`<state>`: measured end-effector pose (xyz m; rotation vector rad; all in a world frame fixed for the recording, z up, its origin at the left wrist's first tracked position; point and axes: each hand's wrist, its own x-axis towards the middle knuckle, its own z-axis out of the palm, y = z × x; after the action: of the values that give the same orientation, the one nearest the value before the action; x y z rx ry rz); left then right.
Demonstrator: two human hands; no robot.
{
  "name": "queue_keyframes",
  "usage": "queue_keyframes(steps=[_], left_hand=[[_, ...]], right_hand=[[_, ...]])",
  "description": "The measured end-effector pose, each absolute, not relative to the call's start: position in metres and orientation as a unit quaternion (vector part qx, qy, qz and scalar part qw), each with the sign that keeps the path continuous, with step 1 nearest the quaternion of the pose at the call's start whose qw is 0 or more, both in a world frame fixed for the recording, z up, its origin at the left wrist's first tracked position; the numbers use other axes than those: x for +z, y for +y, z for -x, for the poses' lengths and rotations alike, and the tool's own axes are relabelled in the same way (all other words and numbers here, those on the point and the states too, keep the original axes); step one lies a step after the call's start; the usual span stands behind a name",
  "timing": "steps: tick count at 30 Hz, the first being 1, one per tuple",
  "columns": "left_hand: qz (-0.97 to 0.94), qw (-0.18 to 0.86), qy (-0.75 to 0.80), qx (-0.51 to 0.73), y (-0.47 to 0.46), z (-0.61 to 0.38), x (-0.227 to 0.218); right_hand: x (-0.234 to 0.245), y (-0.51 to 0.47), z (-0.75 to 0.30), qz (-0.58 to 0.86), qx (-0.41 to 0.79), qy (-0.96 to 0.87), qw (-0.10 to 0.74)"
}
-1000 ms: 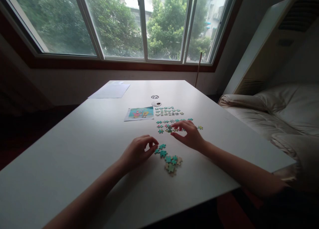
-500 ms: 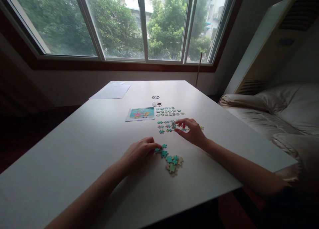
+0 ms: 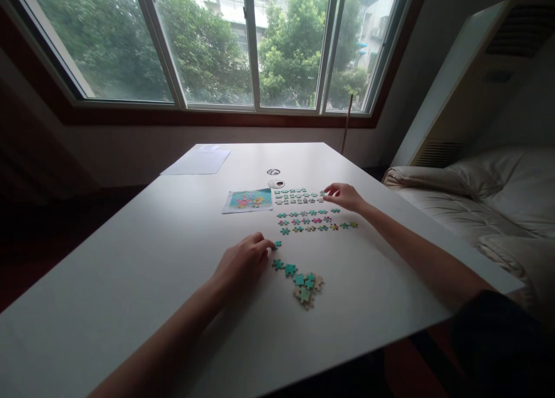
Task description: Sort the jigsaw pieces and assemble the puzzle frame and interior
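Head view. The white, smooth-topped counter extends from the person toward a window with a brown frame and carries all the puzzle parts.

Left hand: positioned over the counter, left of the loose parts, with fingers bent. The index fingertip touches a small teal interlocking puzzle piece. Whether the thumb also clamps the piece cannot be told; the left grip is largely concealed by the back of the hand.

Right hand: positioned at the right end of an upper block of small teal and pale puzzle pieces, arranged in three rows. Thumb and index fingertip stand slightly apart, beside the teal end piece. Whether the right grip has hold of that piece cannot be told.

A lower block of teal, pink and yellow puzzle pieces, also in three rows, lies nearer the person, its pieces spaced apart.

Two loose teal puzzle pieces lie in front of the left hand, adjoining an overlapping heap of teal, green and tan puzzle pieces.

A rectangular printed picture sheet with pink and yellow figures on teal lies left of the upper block. White paper rests at the far left corner.
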<state>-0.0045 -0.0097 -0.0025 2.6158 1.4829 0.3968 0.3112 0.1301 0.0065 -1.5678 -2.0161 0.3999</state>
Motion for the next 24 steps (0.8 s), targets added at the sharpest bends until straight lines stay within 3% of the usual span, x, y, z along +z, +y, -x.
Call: queue_keyframes(steps=[8, 24], left_hand=[[-0.861, 0.062, 0.488, 0.127, -0.008, 0.007, -0.002], [-0.861, 0.062, 0.489, 0.13, -0.008, 0.006, -0.003]], right_hand=[[-0.02, 0.195, -0.335, 0.612, 0.225, -0.72, 0.239], [-0.019, 0.202, -0.338, 0.595, 0.27, -0.726, 0.215]])
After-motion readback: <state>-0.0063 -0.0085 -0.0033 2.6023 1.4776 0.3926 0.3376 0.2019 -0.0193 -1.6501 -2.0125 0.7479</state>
